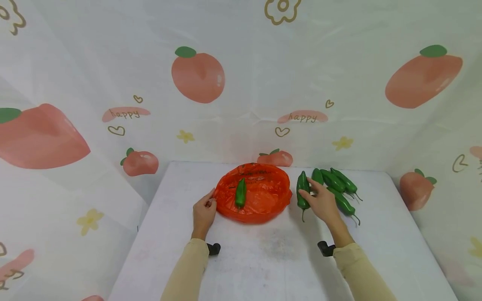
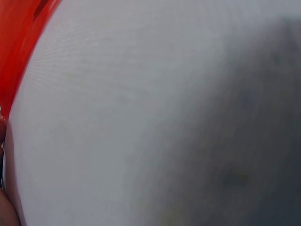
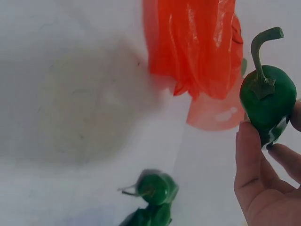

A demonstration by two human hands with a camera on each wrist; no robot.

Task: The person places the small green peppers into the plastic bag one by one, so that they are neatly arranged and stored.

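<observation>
A red plastic bag point(image 1: 263, 205), spread wide into a round, bowl-like shape, sits on the table with one green chili pepper point(image 1: 240, 193) inside. At its left rim my left hand point(image 1: 204, 211) pinches the plastic; only fingertips and a strip of the red bag point(image 2: 14, 47) show in the left wrist view. To the right of the bag, my right hand point(image 1: 323, 201) grips another green pepper point(image 1: 303, 190) between thumb and fingers. That held pepper point(image 3: 268, 96) appears stem-first in the right wrist view, apart from the bag.
Several more green peppers point(image 1: 340, 184) lie in a group at the back right of the white table point(image 1: 263, 267), just beyond my right hand. A white cloth backdrop point(image 1: 241, 133) printed with fruit and "happy" rises behind the table.
</observation>
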